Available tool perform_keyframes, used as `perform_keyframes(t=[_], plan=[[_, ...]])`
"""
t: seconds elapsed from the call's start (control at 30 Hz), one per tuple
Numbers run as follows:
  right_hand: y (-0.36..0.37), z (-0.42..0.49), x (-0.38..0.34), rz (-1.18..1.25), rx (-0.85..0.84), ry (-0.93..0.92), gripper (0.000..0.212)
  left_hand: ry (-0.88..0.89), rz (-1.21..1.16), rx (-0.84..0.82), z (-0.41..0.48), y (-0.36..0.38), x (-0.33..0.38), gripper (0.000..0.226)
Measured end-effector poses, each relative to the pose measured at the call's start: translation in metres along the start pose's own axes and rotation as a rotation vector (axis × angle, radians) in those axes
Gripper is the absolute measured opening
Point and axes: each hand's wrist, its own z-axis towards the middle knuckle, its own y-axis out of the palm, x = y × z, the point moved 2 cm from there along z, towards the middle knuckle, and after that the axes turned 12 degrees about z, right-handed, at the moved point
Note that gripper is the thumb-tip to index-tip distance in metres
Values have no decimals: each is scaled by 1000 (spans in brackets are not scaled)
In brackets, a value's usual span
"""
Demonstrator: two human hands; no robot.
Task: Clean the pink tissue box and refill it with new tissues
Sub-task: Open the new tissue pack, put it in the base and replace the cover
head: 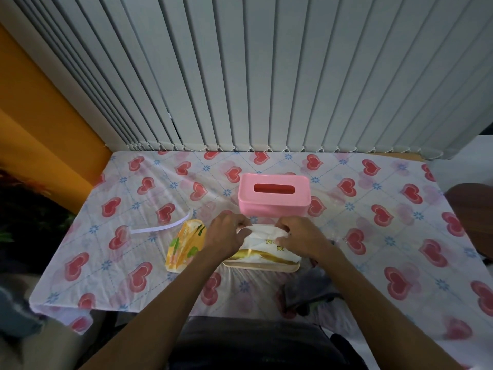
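Observation:
The pink tissue box cover (274,198) stands upright on the table's middle, its top slot showing no tissue. Just in front of it a white tissue pack with gold print (262,249) lies on a cream base tray (262,266). My left hand (226,236) and my right hand (300,236) both pinch the far top edge of the pack's wrapper, a little apart from each other. An empty yellow wrapper (185,245) lies to the left of my left hand.
A white paper strip (162,227) curls on the heart-patterned tablecloth (386,214) at the left. A grey cloth (306,289) sits near the front edge by my right forearm. Vertical blinds (266,76) close off the back.

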Motion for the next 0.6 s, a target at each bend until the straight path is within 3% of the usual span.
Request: perform_keyframes(t=[0.13, 0.23, 0.33, 0.6], plan=[[-7, 1, -3, 47, 105, 12, 5, -39, 25, -59, -3, 4, -3, 23], [-15, 3, -2, 42, 18, 20, 5, -64, 8, -57, -2, 0, -11, 18], [-26, 9, 10, 129, -21, 52, 20, -78, -86, -14, 3, -4, -18, 17], [-53, 45, 49, 372, 494, 242, 31, -232, -220, -3, 43, -12, -13, 31]])
